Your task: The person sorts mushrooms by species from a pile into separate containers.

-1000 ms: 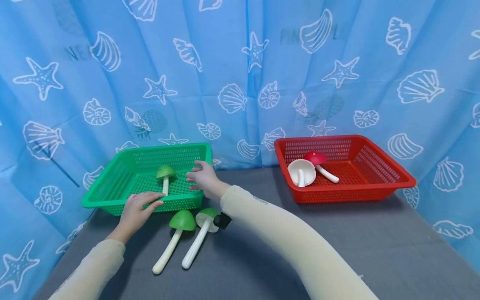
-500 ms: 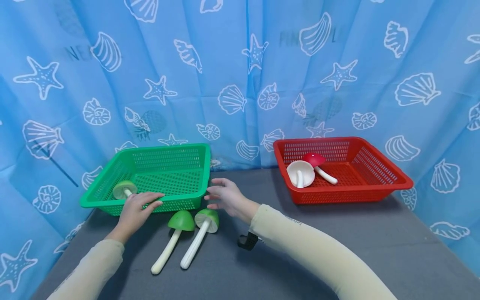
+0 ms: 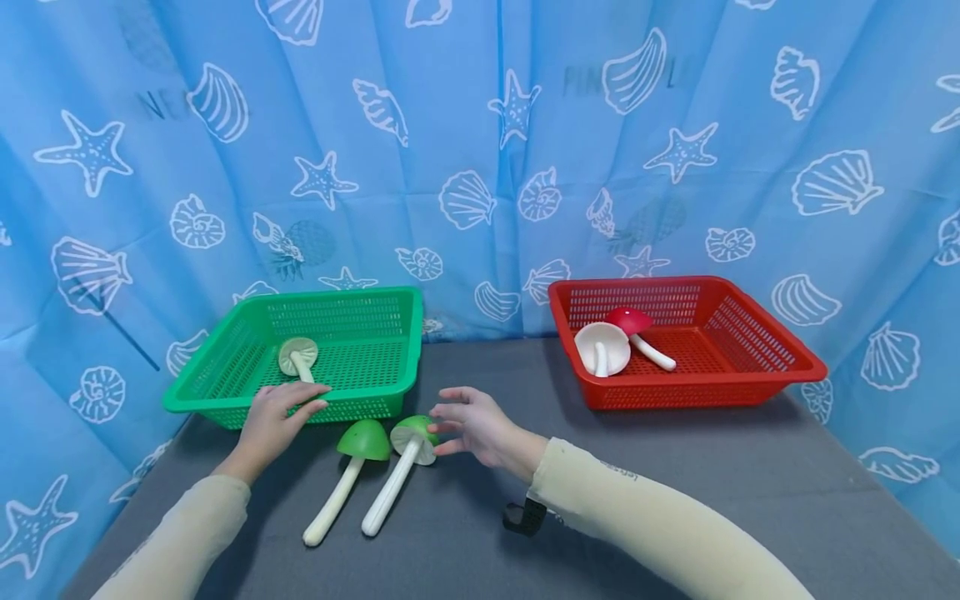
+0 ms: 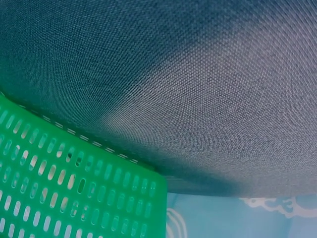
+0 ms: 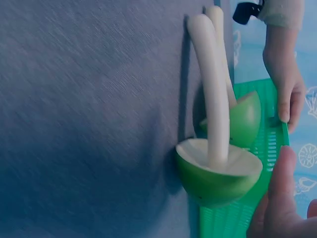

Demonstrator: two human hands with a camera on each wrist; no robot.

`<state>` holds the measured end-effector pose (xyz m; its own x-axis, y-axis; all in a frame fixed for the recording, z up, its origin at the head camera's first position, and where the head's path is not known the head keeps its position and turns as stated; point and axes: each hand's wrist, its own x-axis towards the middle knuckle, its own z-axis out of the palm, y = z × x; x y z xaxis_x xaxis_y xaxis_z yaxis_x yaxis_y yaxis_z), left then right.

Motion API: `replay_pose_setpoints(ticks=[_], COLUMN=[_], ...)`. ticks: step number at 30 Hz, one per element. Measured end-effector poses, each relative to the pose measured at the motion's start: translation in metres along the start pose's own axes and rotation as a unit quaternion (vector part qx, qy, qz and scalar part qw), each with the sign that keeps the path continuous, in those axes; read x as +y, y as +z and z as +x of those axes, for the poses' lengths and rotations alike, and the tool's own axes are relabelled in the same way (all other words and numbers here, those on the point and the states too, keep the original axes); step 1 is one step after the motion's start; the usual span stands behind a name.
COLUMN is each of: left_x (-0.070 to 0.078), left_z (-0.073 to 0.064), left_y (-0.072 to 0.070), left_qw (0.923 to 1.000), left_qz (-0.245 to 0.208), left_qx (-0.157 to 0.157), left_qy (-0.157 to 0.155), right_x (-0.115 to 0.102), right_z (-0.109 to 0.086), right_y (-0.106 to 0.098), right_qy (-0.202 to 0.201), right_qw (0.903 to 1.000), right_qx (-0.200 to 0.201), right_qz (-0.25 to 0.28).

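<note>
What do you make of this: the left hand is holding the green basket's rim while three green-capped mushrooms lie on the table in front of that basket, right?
Not quite: the head view shows two green-capped mushrooms on the table in front of the green basket, not three. The left hand is indeed holding its rim.

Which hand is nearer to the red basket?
Right. The right hand is apart from the red basket, to its left; the left hand is farther left, holding the green basket.
</note>
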<state>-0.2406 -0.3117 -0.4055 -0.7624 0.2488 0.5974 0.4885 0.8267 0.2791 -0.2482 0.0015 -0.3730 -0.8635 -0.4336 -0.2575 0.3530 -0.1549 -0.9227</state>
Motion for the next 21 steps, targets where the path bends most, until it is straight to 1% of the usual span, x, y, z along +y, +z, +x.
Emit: replay_pose_setpoints(ticks=[8,15,18,21], left_x=[0.001,-0.002,-0.002,-0.001], left_z=[-0.001,0.000,0.001,0.001], left_y=[-0.001,-0.001,-0.001,-0.001], left_qw=[0.9999,0.9997,0.9996,0.9997], left_qz=[-0.011,-0.019,-0.022,-0.023], left_qx=[0.001,-0.012,-0.014,-0.010], left_qy=[0.001,-0.007,-0.009,-0.007], right_x=[0.016,0.029,0.033,0.036], right_z=[-0.012,-0.019,-0.020,-0.020], right_y=[-0.003,-0.003,0.000,0.004], right_qy=[0.022,0.029,0.045,0.070], right_qw=[0.9995,0.9988,0.9976,0.9955], right_qx=[-0.020,-0.037,-0.048,-0.059], right_qz=[-0.007,-0.013,-0.021,-0.023])
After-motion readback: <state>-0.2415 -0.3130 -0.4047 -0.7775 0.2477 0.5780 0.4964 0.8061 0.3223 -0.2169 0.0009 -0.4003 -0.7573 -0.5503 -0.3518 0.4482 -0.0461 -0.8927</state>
